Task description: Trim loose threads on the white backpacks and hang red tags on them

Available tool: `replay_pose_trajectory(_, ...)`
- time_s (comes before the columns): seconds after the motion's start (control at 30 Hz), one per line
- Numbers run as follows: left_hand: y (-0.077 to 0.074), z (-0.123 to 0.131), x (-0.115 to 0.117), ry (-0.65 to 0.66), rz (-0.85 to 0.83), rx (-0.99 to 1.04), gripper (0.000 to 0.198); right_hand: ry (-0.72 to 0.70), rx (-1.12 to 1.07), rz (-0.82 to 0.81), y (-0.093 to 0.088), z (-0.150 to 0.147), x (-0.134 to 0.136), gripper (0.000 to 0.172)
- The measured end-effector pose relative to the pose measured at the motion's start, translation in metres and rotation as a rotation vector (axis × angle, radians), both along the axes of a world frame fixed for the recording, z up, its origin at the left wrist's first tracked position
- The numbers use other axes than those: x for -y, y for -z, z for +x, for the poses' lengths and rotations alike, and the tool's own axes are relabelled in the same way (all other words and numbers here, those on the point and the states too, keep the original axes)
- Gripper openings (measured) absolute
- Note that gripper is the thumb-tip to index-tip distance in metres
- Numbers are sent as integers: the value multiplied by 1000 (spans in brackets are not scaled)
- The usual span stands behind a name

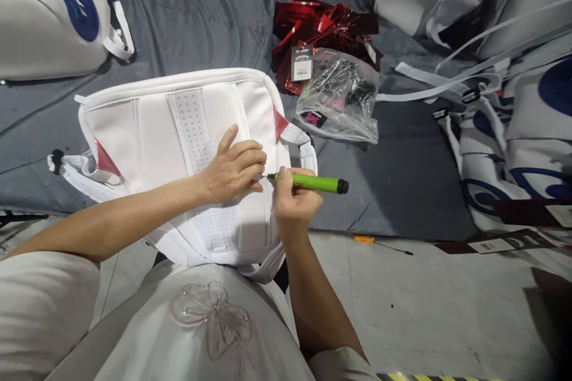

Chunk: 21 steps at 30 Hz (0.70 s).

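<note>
A white backpack lies with its padded back panel up, partly on the table edge and against my lap. On its right part rests my left hand, with one finger raised. Its thumb and index finger come together beside a thin tip; whatever they pinch is hidden. My right hand is wrapped round a green pen-shaped tool with a black end cap. The tool's narrow tip points left and meets the backpack close to my left fingertips.
Beyond the backpack lie shiny red wrapping and a clear plastic bag with small items and a tag. More white-and-blue backpacks stand at the left and right. An orange-handled tool sits at the table's front edge.
</note>
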<state>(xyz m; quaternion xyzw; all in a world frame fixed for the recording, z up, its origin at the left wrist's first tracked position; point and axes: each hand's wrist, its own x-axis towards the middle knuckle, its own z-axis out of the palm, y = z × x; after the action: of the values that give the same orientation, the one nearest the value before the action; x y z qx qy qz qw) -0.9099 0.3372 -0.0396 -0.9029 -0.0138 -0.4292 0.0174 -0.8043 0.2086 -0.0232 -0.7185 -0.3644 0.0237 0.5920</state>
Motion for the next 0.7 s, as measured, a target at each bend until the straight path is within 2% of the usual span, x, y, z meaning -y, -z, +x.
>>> replay_pose_trajectory(0.17, 0, 0, 0, -17, 9, -2, 39, -14, -36, -12, 1, 0, -1, 24)
replay_pose_trajectory(0.43, 2, -2, -1, -5, -42, -44, 29, -4, -99, -84, -1, 0, -1, 28)
replay_pose_trajectory(0.6, 8, -5, -1, -19, -144, -153, 31, -8, -118, -117, -4, 2, -1, 29)
replay_pose_trajectory(0.7, 9, -5, -1, -8, -156, -151, 29, 12, -102, -113, -4, 3, -1, 29)
